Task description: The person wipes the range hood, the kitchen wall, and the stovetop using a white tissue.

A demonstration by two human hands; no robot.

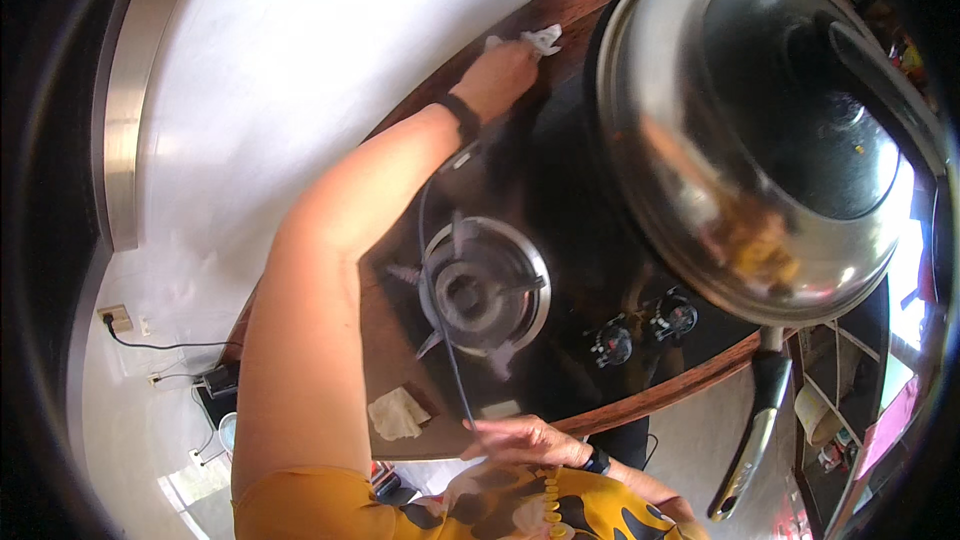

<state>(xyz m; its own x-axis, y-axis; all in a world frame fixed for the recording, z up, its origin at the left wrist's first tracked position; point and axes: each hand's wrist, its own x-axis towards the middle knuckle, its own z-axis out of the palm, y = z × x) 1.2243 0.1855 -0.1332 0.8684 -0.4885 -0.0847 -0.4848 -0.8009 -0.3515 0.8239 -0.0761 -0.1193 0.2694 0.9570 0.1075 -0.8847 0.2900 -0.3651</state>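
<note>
Reaching across the black cooktop, my left hand (502, 75) is closed on a crumpled white cloth or tissue (543, 40) at the wooden counter's back edge, beside the wall. My right hand (525, 442) is low in front of my body, fingers loosely extended near the counter's front edge. A thin dark cable (448, 330) runs over the gas burner (480, 289) down to its fingertips; no grip on it is plain. A folded off-white cloth (397, 414) lies on the counter left of that hand. Each wrist wears a black band.
A large lidded steel pan (667, 165) covers the cooktop's right side, its handle (750, 427) jutting past the front edge. Two control knobs (613, 345) (675, 315) sit near the front. The pale wall (285, 52) borders the counter; a wall socket (115, 319) has a plugged cord. Shelves (832, 382) stand right.
</note>
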